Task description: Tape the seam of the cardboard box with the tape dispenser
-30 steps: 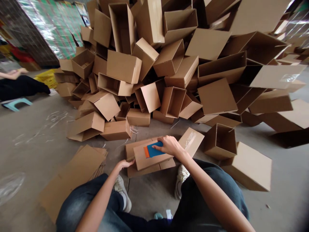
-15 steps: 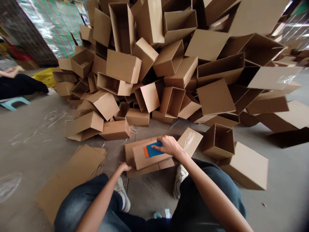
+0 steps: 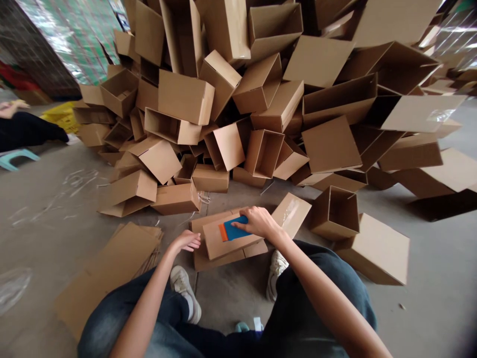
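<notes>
**Pressing a blue tool on a flat box**

The right hand [image 3: 258, 223] is curled around a blue tool with an orange end [image 3: 233, 231] and presses it down on a small flat box [image 3: 231, 239]. The fingers are closed on the tool, so the grip is tight. The left hand [image 3: 186, 240] is loose and half open, with nothing in it. It hovers just beside the left edge of the box and may not be touching it (it is hard to tell).

The flat box lies on the grey floor [image 3: 48, 199], right in front of the person's white shoes [image 3: 182, 283], between the knees. Under it sits more flat cardboard. A stack of flat cardboard [image 3: 112, 268] lies near the left knee.

It looks like the step in hand is rubbing or cutting along the top of the box with the tool. The next move likely needs the left hand to hold the box steady so it does not slide.

Behind is a huge pile of open boxes [image 3: 261, 99]. One open box [image 3: 335, 214] stands near the right knee. Far left, another person's dark sleeve [image 3: 26, 132] shows by a light blue stool [image 3: 15, 159]
</notes>
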The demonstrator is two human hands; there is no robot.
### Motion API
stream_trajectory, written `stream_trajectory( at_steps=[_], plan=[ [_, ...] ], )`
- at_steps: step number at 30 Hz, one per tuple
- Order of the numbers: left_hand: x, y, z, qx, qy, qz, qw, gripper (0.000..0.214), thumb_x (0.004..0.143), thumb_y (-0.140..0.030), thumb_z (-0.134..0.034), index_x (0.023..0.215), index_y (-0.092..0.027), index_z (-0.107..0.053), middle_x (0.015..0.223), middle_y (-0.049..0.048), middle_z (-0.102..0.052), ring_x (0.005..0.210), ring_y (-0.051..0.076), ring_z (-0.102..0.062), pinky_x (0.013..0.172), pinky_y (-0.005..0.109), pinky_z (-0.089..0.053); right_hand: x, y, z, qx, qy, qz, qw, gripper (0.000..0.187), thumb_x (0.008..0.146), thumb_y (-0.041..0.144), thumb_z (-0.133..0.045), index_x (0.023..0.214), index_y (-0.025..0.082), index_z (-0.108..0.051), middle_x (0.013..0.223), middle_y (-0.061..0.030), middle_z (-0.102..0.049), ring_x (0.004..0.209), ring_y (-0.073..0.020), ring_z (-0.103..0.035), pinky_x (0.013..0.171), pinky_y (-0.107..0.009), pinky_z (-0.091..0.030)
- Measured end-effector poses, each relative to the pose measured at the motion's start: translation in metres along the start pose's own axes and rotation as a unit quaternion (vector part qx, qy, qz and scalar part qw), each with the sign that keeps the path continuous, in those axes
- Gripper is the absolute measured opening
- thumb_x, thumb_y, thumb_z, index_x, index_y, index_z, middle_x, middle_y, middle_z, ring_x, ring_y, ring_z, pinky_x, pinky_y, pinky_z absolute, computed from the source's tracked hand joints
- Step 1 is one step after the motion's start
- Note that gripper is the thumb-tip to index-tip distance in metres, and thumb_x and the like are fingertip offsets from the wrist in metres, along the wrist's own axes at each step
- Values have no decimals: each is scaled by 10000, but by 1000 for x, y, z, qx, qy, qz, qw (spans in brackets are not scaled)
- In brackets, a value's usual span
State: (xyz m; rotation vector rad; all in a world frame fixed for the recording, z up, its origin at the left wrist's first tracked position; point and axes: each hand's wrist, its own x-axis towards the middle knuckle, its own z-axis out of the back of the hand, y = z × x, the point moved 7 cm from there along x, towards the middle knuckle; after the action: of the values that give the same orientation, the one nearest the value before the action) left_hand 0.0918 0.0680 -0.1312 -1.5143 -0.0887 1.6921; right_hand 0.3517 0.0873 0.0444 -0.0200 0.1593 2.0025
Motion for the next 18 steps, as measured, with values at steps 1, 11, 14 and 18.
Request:
stream_trajectory(
  at_steps=[1, 11, 14, 18],
  plan=[
    [-4, -5, -3, -14, 9, -10, 1000, 533, 629, -601, -599, 865, -123, -595, 1060, 179, -644, 949, 248, -631, 723, 288, -509, 0, 0, 0, 0, 0, 0, 1000, 573, 826, 657, -289, 782, 192, -621, 744, -77, -668, 702, -194, -632, 545, -239, -300],
    [-9, -15, -27, -17, 10, -1, 1000, 712, 603, -670, -590, 1014, -90, -547, 1154, 254, -565, 987, 284, -611, 718, 313, -517, 1, -4, -1, -1, -1, -8, 1000, 500, 828, 616, -364, 819, 185, -619, 765, -79, -669, 728, -191, -630, 560, -235, -300],
    [-6, -15, -31, -22, 18, 5, 1000, 780, 607, -706, -554, 1063, -75, -515, 1190, 279, -528, 1015, 299, -590, 718, 329, -517, 1, -3, -1, 0, -2, -4, 1000, 492, 826, 615, -370, 818, 190, -619, 754, -71, -667, 710, -185, -625, 559, -232, -298],
    [0, -11, -34, -36, 22, 24, 999, 880, 603, -797, -430, 1096, -70, -483, 1223, 279, -498, 1046, 310, -564, 728, 336, -510, 0, -3, -1, 1, -2, -5, 1000, 541, 831, 638, -318, 814, 189, -620, 753, -77, -665, 696, -182, -621, 560, -232, -300]
  ],
)
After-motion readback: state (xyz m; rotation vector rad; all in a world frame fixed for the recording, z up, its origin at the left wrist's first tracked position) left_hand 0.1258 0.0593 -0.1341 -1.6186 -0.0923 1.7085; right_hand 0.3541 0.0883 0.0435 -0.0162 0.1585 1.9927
